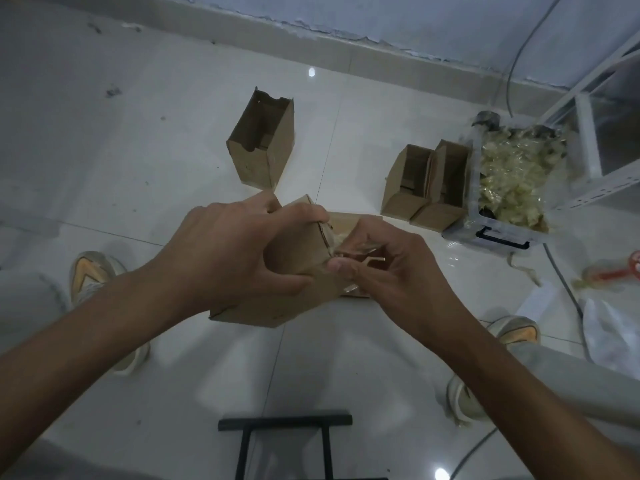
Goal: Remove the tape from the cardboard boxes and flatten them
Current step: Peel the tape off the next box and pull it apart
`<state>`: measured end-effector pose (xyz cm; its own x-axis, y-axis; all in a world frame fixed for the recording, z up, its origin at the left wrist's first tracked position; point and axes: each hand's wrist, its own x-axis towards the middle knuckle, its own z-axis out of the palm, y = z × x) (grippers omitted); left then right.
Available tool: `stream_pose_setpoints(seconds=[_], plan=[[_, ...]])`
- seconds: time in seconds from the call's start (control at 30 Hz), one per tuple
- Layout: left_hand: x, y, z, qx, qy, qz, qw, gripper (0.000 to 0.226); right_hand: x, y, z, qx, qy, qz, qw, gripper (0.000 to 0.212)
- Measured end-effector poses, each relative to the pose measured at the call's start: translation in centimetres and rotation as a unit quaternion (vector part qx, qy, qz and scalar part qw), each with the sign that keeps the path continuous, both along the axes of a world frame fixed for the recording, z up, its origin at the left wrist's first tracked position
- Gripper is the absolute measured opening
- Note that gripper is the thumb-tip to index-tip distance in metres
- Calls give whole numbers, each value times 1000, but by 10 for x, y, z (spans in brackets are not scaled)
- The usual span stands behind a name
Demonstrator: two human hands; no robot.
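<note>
The person holds a small cardboard box [298, 251] above the tiled floor [104, 168], in the middle of the view, and this held box is the landmark for all places here. The left hand [228, 251] grips the box from its left side, with the fingers curled over the top edge and the thumb pressed on the near face. The right hand [388, 268] is just right of the box and pinches a strip of clear tape [356, 252] between thumb and fingers; the strip runs from the pinch to the right end of the box, where it is partly lifted off. A loose cardboard flap hangs below the box, toward the person.

Beyond the box, a little to its left, one open carton [263, 143] stands upright on the floor. Beyond and to the right of the box, two more open cartons [426, 181] stand touching each other side by side. Just right of those two is a clear plastic bin [502, 233] with a dark handle, filled with crumpled pieces of used tape [512, 174]. Further right of the bin a white metal rack [588, 133] stands against the wall. Two light shoes with orange tops [93, 275] are on the floor, one on each side below the box. Nearest to the person, below the box, a black metal frame [284, 420] is seen.
</note>
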<state>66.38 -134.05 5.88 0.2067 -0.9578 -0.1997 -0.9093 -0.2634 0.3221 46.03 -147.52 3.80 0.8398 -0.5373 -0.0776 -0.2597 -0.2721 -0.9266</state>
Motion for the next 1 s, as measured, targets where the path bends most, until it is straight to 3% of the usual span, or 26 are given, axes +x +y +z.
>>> stream_pose_setpoints(seconds=[0.2,0.37,0.57,0.6,0.7,0.73,0.9,1.0], plan=[[2,5,3,-27,51,16,998,79,-3,-1,4,-42,-36,5,998,37],[-6,8,4,-17,28,38,999,82,-5,2,5,-157,0,-58,986,18],[-11,-1,9,-30,-93,29,995,81,4,5,4,-187,1,-8,982,74],[-13,-1,10,-26,-111,23,993,81,4,5,7,-185,12,-10,983,75],[-16,0,13,-27,-137,26,990,81,8,3,13,-231,37,-30,972,28],[-16,-1,13,-27,-145,24,989,81,9,3,14,-241,53,-32,969,22],[-15,-5,7,-16,-183,-10,983,78,11,2,12,-237,82,25,968,29],[-15,-6,5,-6,-166,-5,986,78,12,2,5,-262,100,42,959,21]])
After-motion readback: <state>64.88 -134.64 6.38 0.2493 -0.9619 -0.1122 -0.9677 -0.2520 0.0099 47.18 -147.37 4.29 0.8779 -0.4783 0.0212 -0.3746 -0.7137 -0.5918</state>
